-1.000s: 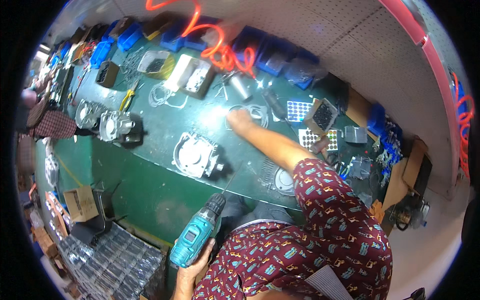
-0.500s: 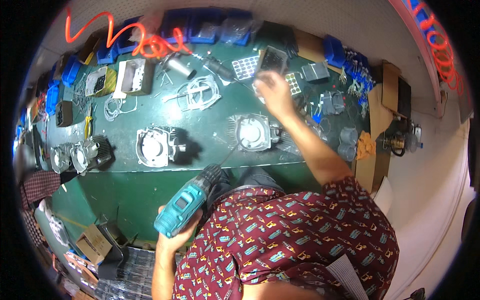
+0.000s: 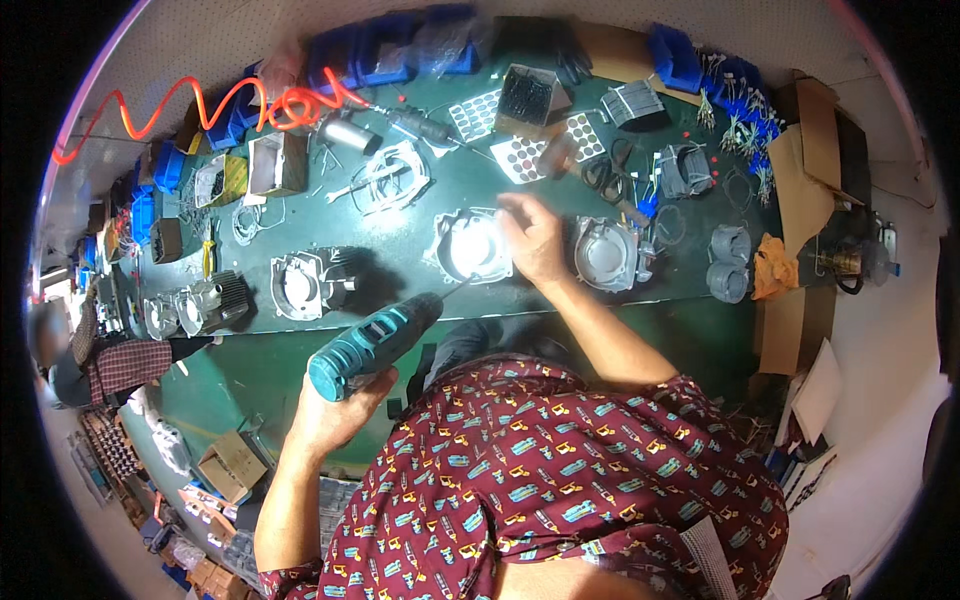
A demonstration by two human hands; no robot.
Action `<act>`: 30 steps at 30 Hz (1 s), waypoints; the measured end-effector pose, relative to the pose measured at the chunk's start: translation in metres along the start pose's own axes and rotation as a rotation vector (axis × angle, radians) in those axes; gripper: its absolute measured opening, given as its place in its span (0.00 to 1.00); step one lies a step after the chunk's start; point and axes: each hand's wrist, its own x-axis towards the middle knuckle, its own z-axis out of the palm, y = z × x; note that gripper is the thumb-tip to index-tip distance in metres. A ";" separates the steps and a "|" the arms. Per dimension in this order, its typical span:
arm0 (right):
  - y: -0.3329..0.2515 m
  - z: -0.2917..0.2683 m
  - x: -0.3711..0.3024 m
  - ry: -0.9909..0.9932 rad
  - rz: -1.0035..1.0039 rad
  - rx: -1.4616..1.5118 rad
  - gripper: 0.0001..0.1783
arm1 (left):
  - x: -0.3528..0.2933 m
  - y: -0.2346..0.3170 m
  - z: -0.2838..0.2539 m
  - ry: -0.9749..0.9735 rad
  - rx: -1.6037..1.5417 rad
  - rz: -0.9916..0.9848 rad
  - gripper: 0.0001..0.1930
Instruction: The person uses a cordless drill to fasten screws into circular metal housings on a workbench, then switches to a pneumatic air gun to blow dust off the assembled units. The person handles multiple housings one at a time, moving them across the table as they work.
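My left hand point(image 3: 348, 408) is wrapped round the grip of a teal and black cordless drill point(image 3: 368, 345). Its long thin bit points right, the tip close to the lower edge of a silver cast-metal housing point(image 3: 446, 243) on the green workbench. Over that housing's right rim is my right hand point(image 3: 535, 242), its fingers curled together and partly blurred. Whatever they may pinch is too small to make out. Just right of this hand lies a second metal housing point(image 3: 608, 254), apart from the first. A third housing point(image 3: 297, 285) with fins sits further left.
Beyond my right hand are a black box of small parts point(image 3: 530, 97), sheets of round dark stickers point(image 3: 520, 160) and scissors point(image 3: 605, 180). A coiled orange hose point(image 3: 195, 95) hangs at the back left. Another person's checked sleeve point(image 3: 130, 372) shows at far left.
My right hand has come back from beside the parts box to the housing's right rim. The drill has turned a little flatter, still in my left hand. The view has shifted slightly.
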 end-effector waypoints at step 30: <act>-0.004 0.002 0.007 0.033 -0.161 -0.098 0.10 | 0.025 0.110 0.014 -0.231 0.853 -0.091 0.20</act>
